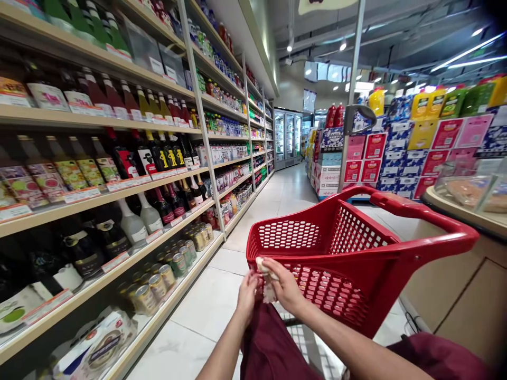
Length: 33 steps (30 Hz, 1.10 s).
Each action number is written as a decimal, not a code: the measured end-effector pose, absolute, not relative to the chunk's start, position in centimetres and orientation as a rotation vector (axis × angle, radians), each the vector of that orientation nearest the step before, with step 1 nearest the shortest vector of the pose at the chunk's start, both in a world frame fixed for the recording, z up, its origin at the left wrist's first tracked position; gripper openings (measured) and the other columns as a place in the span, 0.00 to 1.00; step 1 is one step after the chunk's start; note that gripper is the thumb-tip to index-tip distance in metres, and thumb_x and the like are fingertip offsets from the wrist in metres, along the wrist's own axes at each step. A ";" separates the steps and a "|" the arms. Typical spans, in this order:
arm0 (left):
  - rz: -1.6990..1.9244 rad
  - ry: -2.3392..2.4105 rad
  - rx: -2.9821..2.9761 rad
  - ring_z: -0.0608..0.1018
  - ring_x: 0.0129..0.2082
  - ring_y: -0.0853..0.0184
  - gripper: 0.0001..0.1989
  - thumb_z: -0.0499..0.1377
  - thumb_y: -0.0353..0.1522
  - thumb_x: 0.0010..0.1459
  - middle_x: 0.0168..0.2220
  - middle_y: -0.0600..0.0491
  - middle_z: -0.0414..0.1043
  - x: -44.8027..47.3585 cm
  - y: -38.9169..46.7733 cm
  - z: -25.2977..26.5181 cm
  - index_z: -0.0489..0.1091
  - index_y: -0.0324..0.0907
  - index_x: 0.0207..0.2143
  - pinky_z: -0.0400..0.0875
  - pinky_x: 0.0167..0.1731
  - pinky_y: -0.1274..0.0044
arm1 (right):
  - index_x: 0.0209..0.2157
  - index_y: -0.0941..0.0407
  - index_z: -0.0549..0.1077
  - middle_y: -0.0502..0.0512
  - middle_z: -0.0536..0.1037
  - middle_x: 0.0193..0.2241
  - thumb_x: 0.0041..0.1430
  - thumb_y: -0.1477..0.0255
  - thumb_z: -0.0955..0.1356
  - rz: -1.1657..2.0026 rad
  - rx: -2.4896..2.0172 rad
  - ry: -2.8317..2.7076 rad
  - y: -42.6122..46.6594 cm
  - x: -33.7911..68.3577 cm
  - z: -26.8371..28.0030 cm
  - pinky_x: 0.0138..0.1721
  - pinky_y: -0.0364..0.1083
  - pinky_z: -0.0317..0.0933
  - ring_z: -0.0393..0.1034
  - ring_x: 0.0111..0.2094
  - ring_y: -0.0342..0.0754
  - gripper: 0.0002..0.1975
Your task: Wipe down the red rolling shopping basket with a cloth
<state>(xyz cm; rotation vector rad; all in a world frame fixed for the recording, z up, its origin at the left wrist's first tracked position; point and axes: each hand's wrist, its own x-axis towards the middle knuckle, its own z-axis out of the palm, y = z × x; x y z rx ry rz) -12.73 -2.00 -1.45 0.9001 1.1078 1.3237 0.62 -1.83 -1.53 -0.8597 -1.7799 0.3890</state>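
Observation:
A crumpled, off-white cloth [269, 272] is in my right hand [288, 289], whose fingers are wrapped round it at the near corner of the cart. My left hand [247, 294] is close beside it, fingers curled in toward the cloth and the cart's corner. What those left fingertips grip, if anything, is hidden. The red plastic shopping cart [356, 255] has pierced basket walls and a looped handle on the right. Its near wall runs just behind my right hand, and the basket bottom is mostly out of sight.
Shelves [166, 174] of bottles and cans line the left side. A counter [455, 274] stands at right, behind the cart. Stacked drink cartons [407, 153] and a metal pole [354, 79] are beyond. The tiled aisle [283, 192] leads to glass-door fridges [287, 134].

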 end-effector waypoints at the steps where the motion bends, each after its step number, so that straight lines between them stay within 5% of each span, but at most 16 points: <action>1: 1.271 1.021 0.869 0.74 0.37 0.64 0.18 0.57 0.36 0.48 0.39 0.45 0.71 -12.0 -2.4 -1.2 0.66 0.37 0.41 0.68 0.34 0.75 | 0.48 0.54 0.64 0.54 0.69 0.48 0.45 0.84 0.56 0.428 -0.884 -1.680 -1.7 0.5 -0.7 0.52 0.50 0.56 0.62 0.50 0.45 0.27; 5: 1.157 0.809 0.733 0.72 0.24 0.73 0.13 0.63 0.32 0.41 0.27 0.52 0.71 -9.9 -3.9 -0.2 0.69 0.36 0.31 0.65 0.26 0.81 | 0.45 0.56 0.66 0.56 0.72 0.43 0.45 0.83 0.56 0.393 -0.976 -1.488 -1.4 1.0 0.6 0.49 0.51 0.60 0.66 0.46 0.47 0.24; 11: 1.153 0.957 0.752 0.72 0.22 0.73 0.03 0.57 0.27 0.44 0.22 0.55 0.69 -10.3 -3.3 0.2 0.67 0.38 0.26 0.66 0.26 0.81 | 0.53 0.59 0.58 0.64 0.58 0.56 0.50 0.77 0.64 0.055 -0.751 -2.057 -3.3 1.8 -2.2 0.55 0.54 0.51 0.48 0.57 0.52 0.26; 14: 1.095 1.093 0.799 0.72 0.20 0.70 0.04 0.54 0.29 0.45 0.18 0.54 0.68 -12.4 -3.0 0.2 0.66 0.37 0.23 0.66 0.26 0.77 | 0.54 0.60 0.58 0.64 0.61 0.54 0.52 0.74 0.65 -0.121 -0.770 -2.222 -3.0 1.6 -2.2 0.54 0.50 0.52 0.50 0.57 0.50 0.27; 17: 1.079 1.246 0.893 0.75 0.27 0.67 0.08 0.51 0.30 0.46 0.24 0.51 0.73 -14.5 -2.6 0.6 0.68 0.38 0.29 0.67 0.30 0.74 | 0.49 0.56 0.64 0.56 0.68 0.49 0.58 0.75 0.60 -0.277 -0.727 -2.265 -0.9 1.5 -0.2 0.53 0.45 0.55 0.58 0.53 0.44 0.16; 20: 1.087 1.386 1.063 0.74 0.37 0.65 0.13 0.51 0.29 0.45 0.34 0.50 0.74 -15.3 -1.6 1.1 0.68 0.40 0.35 0.66 0.37 0.72 | 0.46 0.58 0.67 0.58 0.69 0.48 0.59 0.75 0.60 -0.462 -0.782 -2.183 1.1 1.3 0.4 0.53 0.51 0.54 0.56 0.54 0.49 0.14; 26: 1.118 1.651 1.494 0.70 0.44 0.65 0.17 0.50 0.22 0.41 0.41 0.49 0.72 -14.2 0.0 0.0 0.68 0.39 0.35 0.58 0.48 0.72 | 0.39 0.57 0.72 0.56 0.73 0.43 0.59 0.75 0.59 -0.552 -0.786 -2.348 0.2 1.8 -5.5 0.51 0.46 0.58 0.62 0.50 0.46 0.12; 33: 1.143 1.792 1.866 0.64 0.51 0.63 0.23 0.48 0.22 0.44 0.49 0.49 0.65 -13.6 -0.3 -0.3 0.64 0.40 0.45 0.52 0.53 0.68 | 0.48 0.58 0.66 0.58 0.67 0.50 0.59 0.78 0.57 -0.608 -0.827 -2.177 0.8 4.4 -2.0 0.54 0.55 0.51 0.52 0.56 0.49 0.16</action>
